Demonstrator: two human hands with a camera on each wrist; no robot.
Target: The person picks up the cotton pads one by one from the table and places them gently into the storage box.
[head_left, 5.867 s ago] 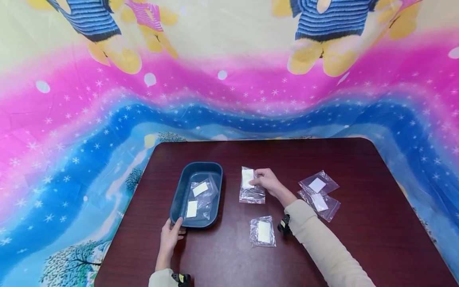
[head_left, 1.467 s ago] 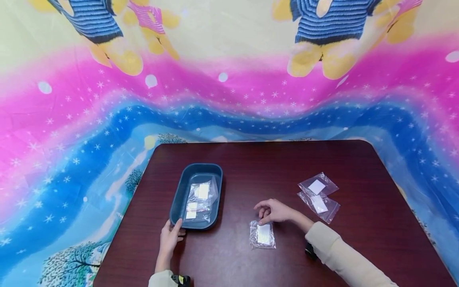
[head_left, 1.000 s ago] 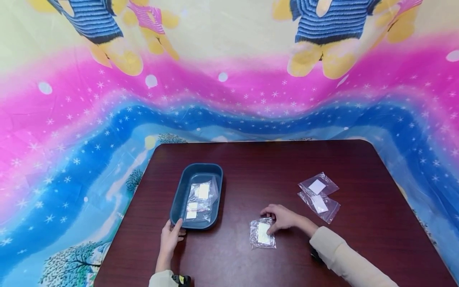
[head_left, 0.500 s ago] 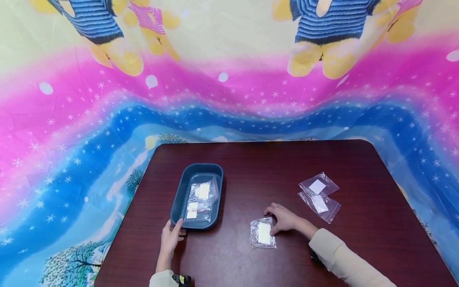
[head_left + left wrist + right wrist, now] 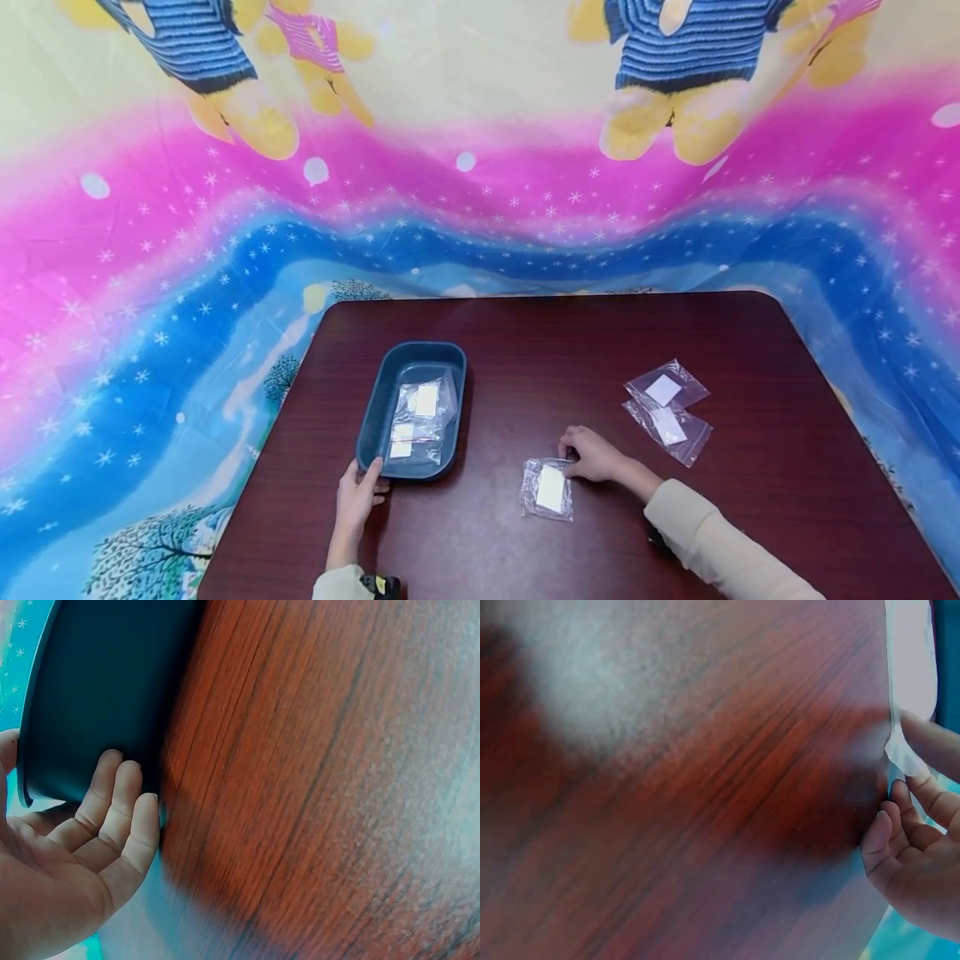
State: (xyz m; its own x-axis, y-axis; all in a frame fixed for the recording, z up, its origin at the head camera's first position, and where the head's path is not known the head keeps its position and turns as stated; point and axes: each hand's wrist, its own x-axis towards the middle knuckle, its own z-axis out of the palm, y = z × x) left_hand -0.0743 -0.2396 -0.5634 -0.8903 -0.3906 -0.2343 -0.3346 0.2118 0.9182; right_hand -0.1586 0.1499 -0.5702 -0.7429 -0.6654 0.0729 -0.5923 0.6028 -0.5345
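Pinching the nearest bag (image 5: pixel 547 490), the right hand (image 5: pixel 594 457) sits at its far-right corner; the left hand (image 5: pixel 356 502) holds the tray (image 5: pixel 416 472).

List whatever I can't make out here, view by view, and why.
Head: any print on the white insert near the right hand, too small and washed out by brightness.
Left wrist: the inside of the tray, hidden by its outer wall; most of the left hand's thumb, cut off by the left edge.
Right wrist: the plastic bag's far end, cut off by the top edge.
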